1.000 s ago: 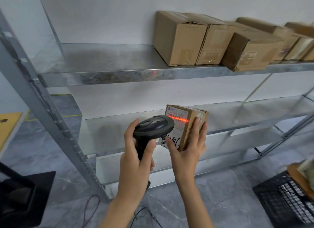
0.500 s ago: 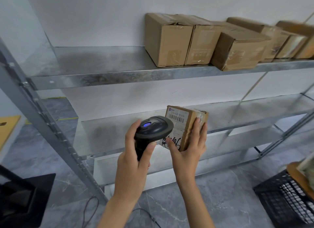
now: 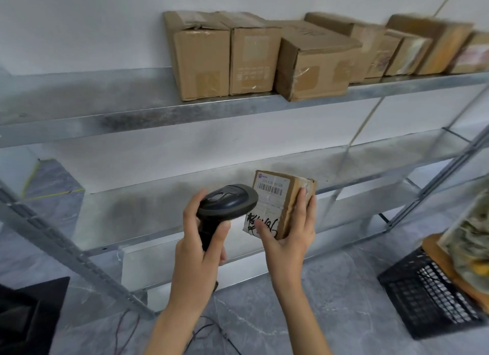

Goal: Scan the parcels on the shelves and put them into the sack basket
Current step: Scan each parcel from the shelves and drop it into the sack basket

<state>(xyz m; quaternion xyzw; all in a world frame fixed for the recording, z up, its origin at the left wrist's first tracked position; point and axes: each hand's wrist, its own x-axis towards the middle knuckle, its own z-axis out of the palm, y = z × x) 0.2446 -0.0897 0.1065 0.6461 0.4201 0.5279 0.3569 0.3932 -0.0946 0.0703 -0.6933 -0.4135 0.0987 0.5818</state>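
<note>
Shelves (image 3: 185, 111): metal, big brown boxes (image 3: 264, 55) up top.
Basket (image 3: 428, 296): black, on the floor, far right.
Right hand (image 3: 288, 238): fingers wrapped round a small parcel (image 3: 280, 196), label facing up.
Left hand (image 3: 198, 249): fingers curled round the black scanner (image 3: 227, 201), right next to the parcel.

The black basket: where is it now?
In the head view the black basket sits on the floor at lower right, right of the right hand holding the small parcel.
</note>
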